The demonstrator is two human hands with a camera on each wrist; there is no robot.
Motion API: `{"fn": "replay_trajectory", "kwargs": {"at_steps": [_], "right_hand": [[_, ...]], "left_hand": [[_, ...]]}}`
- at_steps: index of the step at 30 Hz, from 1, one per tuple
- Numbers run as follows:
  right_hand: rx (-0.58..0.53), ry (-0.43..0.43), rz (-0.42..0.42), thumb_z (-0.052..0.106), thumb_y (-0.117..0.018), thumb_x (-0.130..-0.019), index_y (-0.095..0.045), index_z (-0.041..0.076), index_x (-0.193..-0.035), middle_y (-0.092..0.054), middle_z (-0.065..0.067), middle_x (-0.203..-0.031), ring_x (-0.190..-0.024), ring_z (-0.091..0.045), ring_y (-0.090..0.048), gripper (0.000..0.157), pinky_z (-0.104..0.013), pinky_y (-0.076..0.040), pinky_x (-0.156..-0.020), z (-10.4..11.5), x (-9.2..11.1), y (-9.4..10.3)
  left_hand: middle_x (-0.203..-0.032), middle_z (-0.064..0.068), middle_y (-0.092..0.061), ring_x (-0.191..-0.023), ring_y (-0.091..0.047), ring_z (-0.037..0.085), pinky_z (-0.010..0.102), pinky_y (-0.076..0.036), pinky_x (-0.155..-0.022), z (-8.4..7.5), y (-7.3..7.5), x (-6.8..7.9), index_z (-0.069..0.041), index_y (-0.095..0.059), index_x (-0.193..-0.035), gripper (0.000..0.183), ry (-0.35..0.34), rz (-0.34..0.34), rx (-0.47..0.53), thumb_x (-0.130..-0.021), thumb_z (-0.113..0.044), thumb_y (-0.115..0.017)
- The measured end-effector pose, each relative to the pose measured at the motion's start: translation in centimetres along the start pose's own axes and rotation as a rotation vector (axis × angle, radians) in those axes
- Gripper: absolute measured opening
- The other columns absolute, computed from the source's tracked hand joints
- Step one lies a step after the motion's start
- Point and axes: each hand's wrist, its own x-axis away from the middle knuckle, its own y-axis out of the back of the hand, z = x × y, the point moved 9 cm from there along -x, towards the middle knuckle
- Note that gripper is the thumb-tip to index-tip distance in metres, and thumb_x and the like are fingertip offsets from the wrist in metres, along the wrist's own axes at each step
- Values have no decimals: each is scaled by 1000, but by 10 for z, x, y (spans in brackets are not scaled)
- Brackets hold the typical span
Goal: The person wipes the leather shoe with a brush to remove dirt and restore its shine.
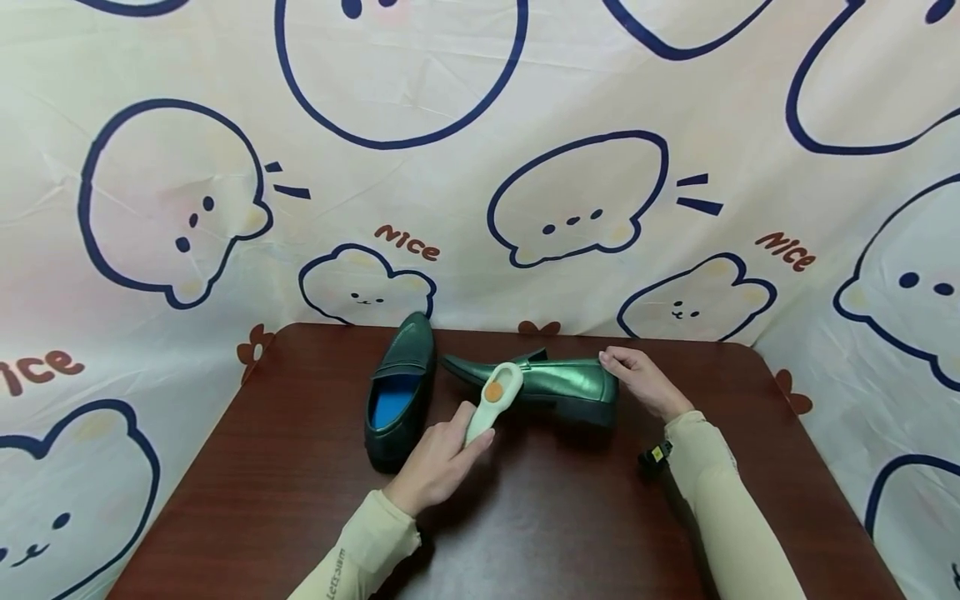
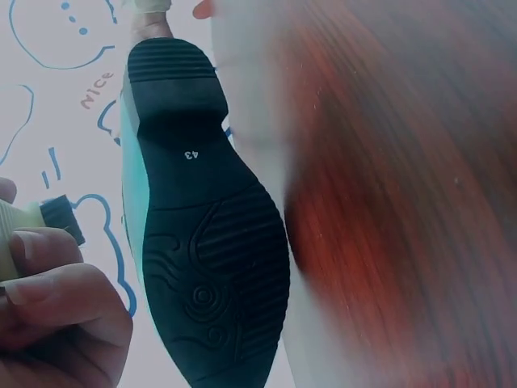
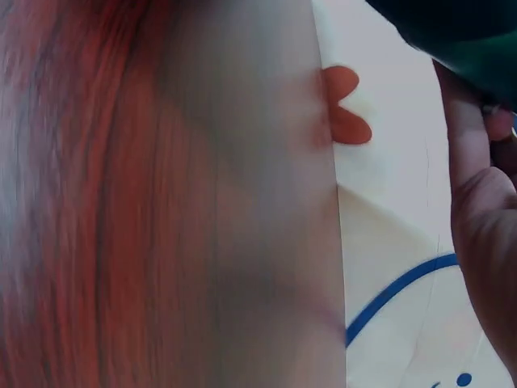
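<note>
My left hand [image 1: 438,462] grips the handle of a pale green brush [image 1: 495,400] with an orange spot. In the left wrist view the brush's dark grey end [image 2: 61,219] shows beyond the curled fingers. The brush head overlaps the side of a shiny green loafer [image 1: 570,379] in the head view; whether they touch I cannot tell. That shoe's toe points left, and its black sole [image 2: 214,267], marked 43, faces the left wrist camera. My right hand [image 1: 645,379] holds the loafer by its heel end; the fingers inside are hidden.
The matching green loafer [image 1: 401,392], with a blue insole, stands on the brown table [image 1: 570,533] to the left, toe away from me. A printed cloth [image 1: 450,192] hangs behind the table. Below my right sleeve is a small black device [image 1: 655,456].
</note>
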Motion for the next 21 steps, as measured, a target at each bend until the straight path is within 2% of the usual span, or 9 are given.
{"fn": "replay_trajectory", "kwargs": {"at_steps": [4, 8, 13, 21], "right_hand": [[-7, -85, 3, 42, -49, -98, -43, 7, -77, -35, -5, -74, -68, -24, -40, 42, -35, -39, -61, -11, 0, 5], [38, -173, 14, 49, -49, -96, -44, 8, -80, -37, -7, -77, -73, -27, -44, 45, -41, -41, -65, -23, 3, 7], [91, -219, 46, 51, -48, -96, -46, 8, -83, -41, -10, -81, -78, -26, -49, 45, -41, -46, -66, -31, 8, 6], [48, -285, 58, 50, -47, -97, -47, 7, -85, -42, -10, -85, -80, -25, -52, 45, -41, -53, -69, -54, 10, 5]], "left_hand": [[-65, -7, -46, -55, -46, 6, 24, -40, -52, -3, -1, -2, -23, -45, -108, 36, -12, -4, -3, -96, -57, -42], [-65, -7, -46, -54, -46, 7, 24, -39, -52, -7, -6, -5, -23, -45, -105, 37, -23, 9, -13, -96, -58, -41], [-66, -6, -46, -54, -46, 7, 24, -39, -51, -12, -19, -11, -22, -44, -104, 37, -36, 57, -27, -97, -58, -39], [-66, -5, -47, -52, -45, 7, 24, -38, -48, -20, -37, -21, -22, -44, -103, 37, -67, 109, -44, -97, -58, -39]]}}
